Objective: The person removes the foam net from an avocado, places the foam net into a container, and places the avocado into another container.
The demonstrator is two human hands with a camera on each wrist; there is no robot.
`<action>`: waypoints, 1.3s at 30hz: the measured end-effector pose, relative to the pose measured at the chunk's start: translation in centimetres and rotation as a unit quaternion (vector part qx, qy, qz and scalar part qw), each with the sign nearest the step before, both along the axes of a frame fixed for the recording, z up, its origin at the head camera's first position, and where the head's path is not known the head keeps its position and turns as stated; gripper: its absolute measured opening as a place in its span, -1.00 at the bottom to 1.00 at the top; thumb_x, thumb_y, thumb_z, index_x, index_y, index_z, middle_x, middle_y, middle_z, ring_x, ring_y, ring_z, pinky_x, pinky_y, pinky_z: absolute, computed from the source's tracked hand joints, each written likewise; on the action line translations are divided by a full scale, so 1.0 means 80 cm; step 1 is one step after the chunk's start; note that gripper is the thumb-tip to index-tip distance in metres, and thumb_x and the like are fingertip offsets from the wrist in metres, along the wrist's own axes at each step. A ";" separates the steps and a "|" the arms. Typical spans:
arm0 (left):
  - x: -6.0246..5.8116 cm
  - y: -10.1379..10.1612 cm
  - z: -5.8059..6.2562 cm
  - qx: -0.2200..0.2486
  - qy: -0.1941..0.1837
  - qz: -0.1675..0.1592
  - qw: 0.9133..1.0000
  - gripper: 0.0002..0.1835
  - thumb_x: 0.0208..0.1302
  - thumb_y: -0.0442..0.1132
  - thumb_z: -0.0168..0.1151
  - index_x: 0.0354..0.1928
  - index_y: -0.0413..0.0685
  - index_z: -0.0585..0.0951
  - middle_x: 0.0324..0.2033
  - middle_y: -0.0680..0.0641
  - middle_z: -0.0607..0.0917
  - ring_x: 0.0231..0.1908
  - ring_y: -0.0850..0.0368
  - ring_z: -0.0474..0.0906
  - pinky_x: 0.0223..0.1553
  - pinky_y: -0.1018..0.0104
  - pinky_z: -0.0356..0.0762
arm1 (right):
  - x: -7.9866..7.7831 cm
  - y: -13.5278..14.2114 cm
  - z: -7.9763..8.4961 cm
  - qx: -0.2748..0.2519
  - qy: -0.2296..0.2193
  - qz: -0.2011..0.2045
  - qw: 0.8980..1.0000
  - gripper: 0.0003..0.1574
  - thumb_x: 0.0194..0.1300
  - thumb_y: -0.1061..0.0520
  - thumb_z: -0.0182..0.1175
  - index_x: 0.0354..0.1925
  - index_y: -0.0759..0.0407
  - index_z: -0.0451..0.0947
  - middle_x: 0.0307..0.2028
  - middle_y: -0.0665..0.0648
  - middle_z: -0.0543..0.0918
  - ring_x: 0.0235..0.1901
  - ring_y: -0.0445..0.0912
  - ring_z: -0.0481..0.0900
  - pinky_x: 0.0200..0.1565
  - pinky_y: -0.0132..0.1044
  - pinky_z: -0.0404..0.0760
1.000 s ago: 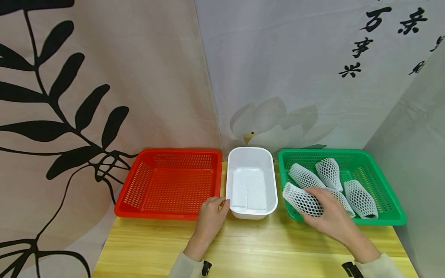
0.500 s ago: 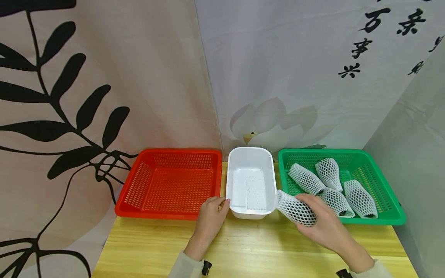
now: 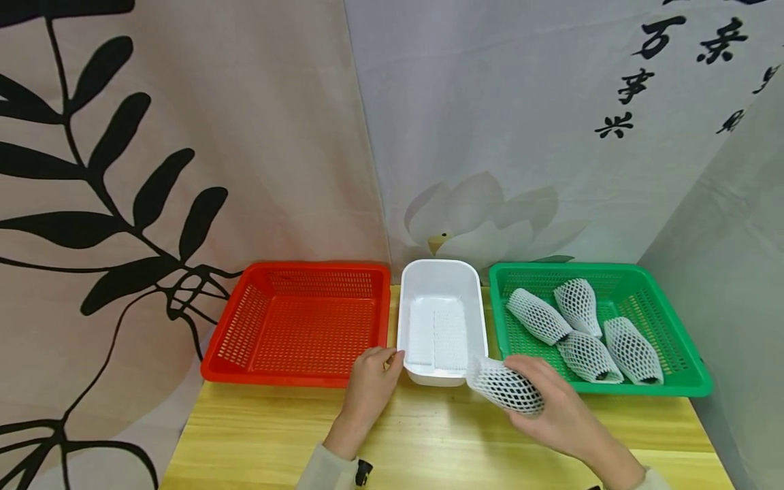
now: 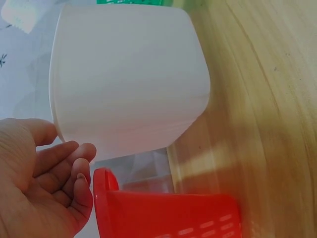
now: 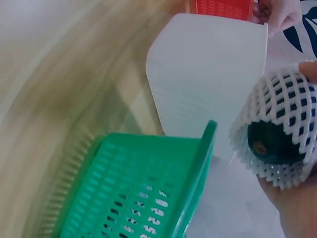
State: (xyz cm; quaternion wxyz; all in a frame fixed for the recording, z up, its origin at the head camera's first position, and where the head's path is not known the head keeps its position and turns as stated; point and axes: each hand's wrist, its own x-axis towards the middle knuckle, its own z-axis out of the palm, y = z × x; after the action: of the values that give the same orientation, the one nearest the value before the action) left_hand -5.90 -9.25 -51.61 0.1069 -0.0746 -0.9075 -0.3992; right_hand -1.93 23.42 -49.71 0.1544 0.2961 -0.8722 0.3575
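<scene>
Right hand: the right hand [image 3: 554, 412] is clamped round a net-sleeved fruit [image 3: 507, 386], thumb and fingers on either side of it.
Held fruit: it hangs over the near edge of the white tub [image 3: 442, 330], at the tub's near right corner; whether it touches the rim I cannot tell. The white foam netting covers most of it, and from the right wrist a dark green rounded end with a small brown scar shows through the sleeve's mouth.
Left hand: the left hand [image 3: 371, 384] has its thumb and forefinger together on the tub's near left corner, pinching the rim, the other fingers loosely curled beside the red basket [image 3: 300, 382].
White tub: upright on the wooden table [image 3: 429, 442], between the two baskets, with a textured floor.
Green basket: the green basket [image 3: 643, 390] stands to the right, with four more sleeved pieces [image 3: 633, 350] lying in it, two farther off and two by the near wall; dark contents show at the ends of the near pair.
Red basket: on the left, perforated like the green one, just beside the tub.
Sleeve: a pale sleeve [image 3: 327, 469] covers the left forearm, a black clip [image 3: 363, 472] at its cuff.
Backdrop: a hanging cloth [image 3: 288, 136] behind, printed with black leaves at left and brushed characters at far right.
</scene>
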 end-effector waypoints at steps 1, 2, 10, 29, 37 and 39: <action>0.000 0.000 0.000 0.001 0.000 0.000 1.000 -0.80 0.41 -0.28 0.38 -0.13 -0.33 0.80 -0.31 -0.14 0.78 -0.34 0.12 0.66 -0.32 0.37 0.68 | 0.001 -0.001 -0.001 0.000 -0.001 0.003 1.000 0.00 -0.22 0.27 0.60 0.29 0.18 0.55 0.20 0.21 0.61 0.21 -0.07 0.51 0.29 -0.60 0.29; 0.000 0.000 0.000 0.003 -0.001 0.000 1.000 -0.80 0.41 -0.29 0.38 -0.13 -0.33 0.80 -0.32 -0.14 0.78 -0.36 0.13 0.64 -0.34 0.38 0.67 | 0.002 -0.003 -0.003 0.000 -0.003 0.006 1.000 0.01 -0.23 0.27 0.60 0.29 0.18 0.55 0.20 0.22 0.62 0.22 -0.06 0.52 0.30 -0.59 0.29; 0.001 -0.001 0.000 0.013 -0.007 -0.002 1.000 -0.80 0.42 -0.27 0.37 -0.14 -0.32 0.80 -0.37 -0.08 0.74 -0.45 0.22 0.50 -0.42 0.43 0.58 | 0.012 -0.013 -0.010 0.002 -0.011 0.025 1.000 -0.01 -0.16 0.21 0.61 0.32 0.17 0.54 0.21 0.24 0.62 0.28 -0.04 0.49 0.36 -0.54 0.25; 0.001 -0.002 -0.003 0.015 0.005 -0.006 1.000 -0.82 0.41 -0.28 0.37 -0.16 -0.29 0.81 -0.41 -0.03 0.71 -0.47 0.25 0.45 -0.45 0.44 0.53 | 0.028 -0.037 -0.032 0.032 0.005 0.032 0.999 0.04 -0.29 0.19 0.64 0.27 0.14 0.57 0.20 0.04 0.61 0.14 -0.04 0.57 0.37 -0.60 0.16; 0.002 -0.004 -0.004 0.011 0.007 -0.005 1.000 -0.81 0.42 -0.26 0.37 -0.15 -0.29 0.80 -0.40 -0.03 0.72 -0.47 0.25 0.45 -0.44 0.43 0.54 | 0.033 -0.046 -0.055 0.070 -0.027 0.023 0.997 0.02 -0.30 0.17 0.66 0.24 0.11 0.59 0.18 -0.01 0.62 0.13 -0.12 0.56 0.14 -0.23 0.62; 0.002 -0.004 -0.005 0.010 0.011 -0.004 1.000 -0.80 0.42 -0.25 0.38 -0.15 -0.28 0.81 -0.38 -0.04 0.73 -0.45 0.24 0.47 -0.43 0.43 0.55 | 0.033 -0.048 -0.060 0.073 -0.036 0.023 0.996 0.02 -0.32 0.19 0.66 0.24 0.10 0.59 0.17 0.01 0.63 0.12 -0.13 0.56 0.07 -0.10 0.68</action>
State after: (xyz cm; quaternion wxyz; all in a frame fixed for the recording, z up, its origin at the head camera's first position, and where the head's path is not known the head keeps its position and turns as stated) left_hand -5.74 -9.54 -51.98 0.1164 -0.0817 -0.9019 -0.4078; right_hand 0.75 19.60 -54.52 0.0931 0.3138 -0.8937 0.3068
